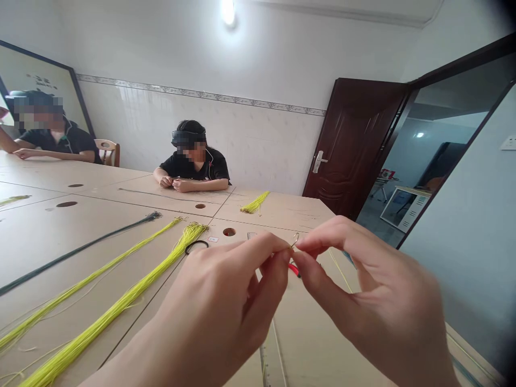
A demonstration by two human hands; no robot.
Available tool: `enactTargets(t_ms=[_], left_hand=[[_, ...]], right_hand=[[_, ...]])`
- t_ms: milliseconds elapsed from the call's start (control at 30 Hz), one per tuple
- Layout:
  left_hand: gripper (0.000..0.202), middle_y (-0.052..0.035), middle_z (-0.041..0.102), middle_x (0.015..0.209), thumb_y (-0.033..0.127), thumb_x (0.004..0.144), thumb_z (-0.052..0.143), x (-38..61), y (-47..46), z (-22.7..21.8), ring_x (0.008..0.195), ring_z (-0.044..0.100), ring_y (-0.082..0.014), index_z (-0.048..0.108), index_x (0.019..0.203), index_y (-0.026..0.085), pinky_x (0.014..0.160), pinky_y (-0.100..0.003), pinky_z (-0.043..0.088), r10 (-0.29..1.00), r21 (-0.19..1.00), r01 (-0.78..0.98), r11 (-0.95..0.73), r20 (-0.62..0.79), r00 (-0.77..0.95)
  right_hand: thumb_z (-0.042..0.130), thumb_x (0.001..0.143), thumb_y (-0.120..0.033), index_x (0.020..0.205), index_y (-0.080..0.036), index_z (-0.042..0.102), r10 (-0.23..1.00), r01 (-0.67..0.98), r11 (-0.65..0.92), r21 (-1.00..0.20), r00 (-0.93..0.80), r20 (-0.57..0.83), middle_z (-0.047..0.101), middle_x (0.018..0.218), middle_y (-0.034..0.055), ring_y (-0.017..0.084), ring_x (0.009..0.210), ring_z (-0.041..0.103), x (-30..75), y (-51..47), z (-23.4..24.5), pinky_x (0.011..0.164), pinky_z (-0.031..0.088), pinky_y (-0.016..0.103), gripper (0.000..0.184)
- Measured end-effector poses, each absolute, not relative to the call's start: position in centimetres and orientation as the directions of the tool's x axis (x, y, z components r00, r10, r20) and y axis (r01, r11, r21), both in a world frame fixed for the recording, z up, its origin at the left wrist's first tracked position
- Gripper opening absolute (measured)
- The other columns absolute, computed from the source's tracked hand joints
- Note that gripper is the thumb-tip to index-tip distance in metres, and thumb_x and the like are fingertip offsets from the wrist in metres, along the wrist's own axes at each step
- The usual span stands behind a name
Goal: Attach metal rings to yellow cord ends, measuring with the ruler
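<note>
The fingers of the left hand [226, 306] and right hand [374, 290] are pinched together on a small wire hook [295, 240] (thin, and partly hidden by the fingertips), with a red piece [294, 270] just below it. On the desk [294, 212] to the left lie long bundles of yellow-green cord [108, 303], a black ring [196, 246] and a dark green cord [76, 250].

Table [282, 212]: pale laminate, round holes | on it: yellow-green cord bundles [100, 306] | dark green cord bundle [76, 252] | black ring [196, 241]
</note>
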State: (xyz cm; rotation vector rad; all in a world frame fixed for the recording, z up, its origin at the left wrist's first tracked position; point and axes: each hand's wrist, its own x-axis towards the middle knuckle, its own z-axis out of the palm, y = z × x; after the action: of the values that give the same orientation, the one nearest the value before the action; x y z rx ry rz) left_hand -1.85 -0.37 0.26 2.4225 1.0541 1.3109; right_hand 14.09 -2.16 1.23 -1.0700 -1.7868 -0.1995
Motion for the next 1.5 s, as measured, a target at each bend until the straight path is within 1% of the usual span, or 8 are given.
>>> enactTargets(t_ms=[233,400,567,733,867,1100,1333,1500], left_hand=[[0.018,0.0069,0.050,0.053,0.021,0.089,0.042,-2.06,-0.42,0.53,0.045,0.046,-0.0075,0.053,0.075,0.023,0.040,-0.015,0.035,0.638,0.415,0.515,-0.750,0.659,0.399],[0.019,0.0066,0.049,0.052,0.020,0.089,0.041,-1.87,-0.36,0.39,0.041,0.045,-0.0081,0.052,0.075,0.021,0.038,-0.018,0.034,0.590,0.287,0.584,-0.759,0.684,0.430],[0.018,0.0065,0.047,0.050,0.020,0.089,0.042,-1.92,-0.42,-0.15,0.038,0.043,-0.0084,0.051,0.073,0.019,0.037,-0.020,0.032,0.520,0.180,0.605,-0.775,0.726,0.450],[0.017,0.0063,0.048,0.051,0.019,0.089,0.042,-2.21,-0.64,0.04,0.039,0.043,-0.0078,0.050,0.074,0.019,0.035,-0.018,0.030,0.531,0.199,0.595,-0.779,0.713,0.458],[0.019,0.0057,0.049,0.051,0.019,0.089,0.041,-2.19,-0.68,0.26,0.039,0.042,-0.0080,0.051,0.073,0.019,0.034,-0.018,0.029,0.549,0.222,0.589,-0.777,0.696,0.462],[0.018,0.0052,0.051,0.054,0.018,0.088,0.041,-2.27,-0.70,-0.16,0.041,0.044,-0.0092,0.048,0.071,0.019,0.038,-0.021,0.033,0.506,0.160,0.576,-0.801,0.696,0.510],[0.019,0.0059,0.049,0.051,0.016,0.087,0.041,-2.52,-0.68,0.16,0.039,0.043,-0.0083,0.047,0.069,0.019,0.037,-0.021,0.030,0.471,0.155,0.539,-0.828,0.714,0.518],[0.015,0.0054,0.052,0.055,0.018,0.088,0.041,-2.70,-0.70,-0.02,0.040,0.046,-0.0095,0.054,0.080,0.020,0.040,-0.022,0.033,0.493,0.140,0.572,-0.808,0.693,0.527]], right_hand=[[0.061,0.080,-0.021,0.078,-0.027,0.060,0.579,0.727,0.614,-0.307,-0.151,0.801,0.060,0.072,-0.0107,0.004,0.066,0.055,14.32,-2.09,1.21,0.061,0.041,0.014,0.006],[0.060,0.082,-0.022,0.075,-0.025,0.058,0.590,0.743,0.610,-0.275,-0.194,0.784,0.058,0.070,-0.0104,0.005,0.066,0.053,14.54,-2.00,1.05,0.060,0.038,0.017,0.007],[0.057,0.084,-0.022,0.078,-0.023,0.056,0.532,0.769,0.619,-0.159,-0.262,0.805,0.058,0.072,-0.0088,0.005,0.068,0.053,14.53,-1.86,0.76,0.064,0.038,0.019,0.006],[0.055,0.085,-0.018,0.079,-0.021,0.056,0.463,0.763,0.645,-0.043,-0.345,0.816,0.061,0.076,-0.0066,0.006,0.071,0.054,14.59,-1.93,0.83,0.066,0.039,0.021,0.007],[0.055,0.086,-0.018,0.080,-0.020,0.055,0.438,0.757,0.654,0.004,-0.383,0.814,0.059,0.077,-0.0052,0.008,0.072,0.052,14.85,-1.96,0.87,0.066,0.038,0.022,0.006],[0.053,0.088,-0.026,0.078,-0.020,0.053,0.468,0.747,0.665,0.011,-0.427,0.774,0.055,0.072,-0.0038,0.010,0.070,0.051,15.07,-1.77,0.79,0.064,0.038,0.024,0.012],[0.054,0.086,-0.023,0.077,-0.020,0.051,0.441,0.740,0.672,0.015,-0.417,0.795,0.054,0.070,-0.0045,0.009,0.071,0.053,14.82,-1.83,0.81,0.064,0.038,0.024,0.010],[0.056,0.082,-0.017,0.074,-0.019,0.052,0.438,0.765,0.644,0.009,-0.379,0.815,0.056,0.069,-0.0054,0.008,0.065,0.052,14.45,-2.05,0.94,0.063,0.038,0.024,0.009]])
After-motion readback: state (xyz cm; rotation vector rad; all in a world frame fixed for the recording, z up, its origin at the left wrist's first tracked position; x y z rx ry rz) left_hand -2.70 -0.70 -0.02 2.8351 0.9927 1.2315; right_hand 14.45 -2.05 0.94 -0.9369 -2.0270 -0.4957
